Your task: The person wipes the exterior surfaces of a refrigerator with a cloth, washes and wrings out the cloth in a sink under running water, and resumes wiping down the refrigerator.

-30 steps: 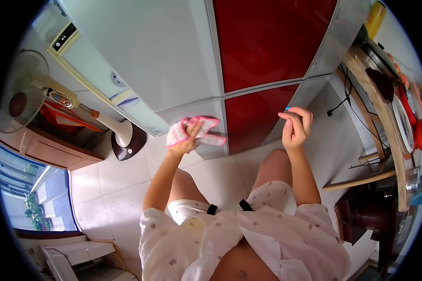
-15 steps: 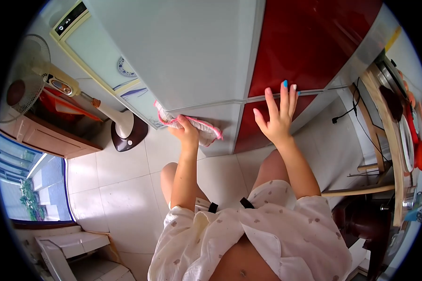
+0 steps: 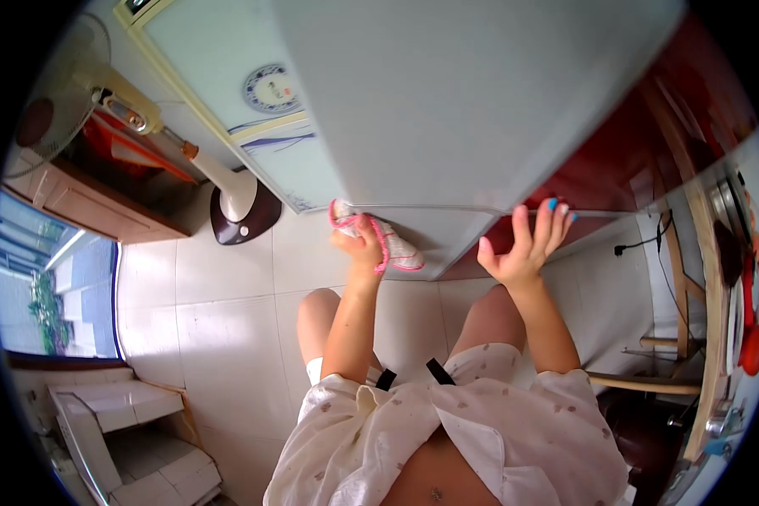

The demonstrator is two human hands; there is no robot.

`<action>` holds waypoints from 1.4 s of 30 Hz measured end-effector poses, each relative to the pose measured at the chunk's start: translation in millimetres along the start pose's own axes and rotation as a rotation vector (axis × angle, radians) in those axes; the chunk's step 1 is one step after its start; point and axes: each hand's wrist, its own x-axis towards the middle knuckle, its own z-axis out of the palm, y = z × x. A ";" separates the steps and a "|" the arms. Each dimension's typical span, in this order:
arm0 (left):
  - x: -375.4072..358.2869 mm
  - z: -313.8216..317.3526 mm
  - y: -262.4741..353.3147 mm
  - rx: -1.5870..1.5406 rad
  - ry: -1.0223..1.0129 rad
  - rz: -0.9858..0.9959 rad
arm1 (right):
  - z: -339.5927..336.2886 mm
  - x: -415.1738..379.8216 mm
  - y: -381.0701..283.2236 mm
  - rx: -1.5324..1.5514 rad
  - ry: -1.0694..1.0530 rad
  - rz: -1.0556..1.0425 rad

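A whitish cloth with a pink edge (image 3: pixel 403 250) is gripped in my left hand (image 3: pixel 361 247), close against the lower grey side of a refrigerator (image 3: pixel 481 110). My right hand (image 3: pixel 527 246) has its fingers spread, with the fingertips at the seam between the upper and lower parts of the glossy red front (image 3: pixel 599 173). Two of its nails show blue. Grey side and red front meet at a corner between my two hands.
Left of the refrigerator stands a pale cabinet (image 3: pixel 211 67) with a plate motif. A standing fan (image 3: pixel 244 211) is by a brown wooden cabinet (image 3: pixel 101 198). On the right are a wooden rack (image 3: pixel 707 278) and a dangling black plug (image 3: pixel 622 250). Light tiles (image 3: pixel 228 337) cover the floor.
The view has shifted, so more of the grey side shows and less of the red front. My left hand with the cloth and my right hand both appear lower and further right.
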 end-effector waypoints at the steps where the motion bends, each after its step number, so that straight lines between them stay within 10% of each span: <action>1: -4.8 -11.2 -10.6 0.110 -0.101 -0.018 | 1.8 -3.8 3.1 -0.030 -0.024 0.009; 8: -17.6 -13.5 -2.7 0.299 -0.004 -0.021 | -41.2 22.1 -35.1 0.030 -0.383 0.177; 10: -2.2 -32.1 31.1 0.344 -0.482 -0.404 | -63.8 15.2 -48.7 0.548 -0.454 0.159; 13: 9.8 -70.6 116.0 0.198 -0.454 -0.419 | -89.8 103.5 -133.8 1.169 -0.737 1.271; 14: 30.8 -83.4 175.6 0.042 -0.527 -0.839 | -100.1 130.9 -150.8 1.361 -0.770 1.696; 15: 52.5 -95.5 232.9 -0.138 -0.577 -1.248 | -109.5 153.3 -161.2 1.379 -0.803 1.686; 16: 57.3 -108.9 263.2 -0.133 -0.538 -1.241 | -116.0 173.3 -169.8 1.521 -0.867 1.999; 17: 61.7 -121.1 291.5 0.230 -0.720 -0.662 | -121.7 190.6 -176.1 1.641 -0.933 2.323; 18: 70.2 -133.8 315.0 0.588 -0.846 -0.065 | -127.2 198.9 -179.8 1.663 -0.989 2.302; 23: 113.9 -219.0 409.3 0.732 -0.987 -0.218 | -112.4 237.4 -211.0 1.551 -1.813 2.208; 25: 133.1 -261.8 443.5 0.586 -0.842 -0.530 | -101.9 271.2 -250.7 1.259 -1.748 2.210; 27: 152.5 -331.2 464.2 0.809 -0.691 -0.432 | -78.1 276.8 -275.9 1.372 -1.841 2.054; 31: 238.5 -445.6 634.0 1.295 -0.121 -0.129 | -44.2 285.9 -340.6 1.449 -1.850 1.870; 34: 201.6 -539.3 754.8 1.454 0.813 0.601 | -35.4 298.0 -398.8 1.304 -1.766 1.814; 38: 241.6 -550.7 837.7 1.493 0.301 0.799 | 4.1 283.1 -475.2 1.403 -1.817 1.900; 42: 262.8 -591.8 839.5 1.523 0.243 0.721 | -15.6 346.1 -580.3 1.427 -1.869 1.734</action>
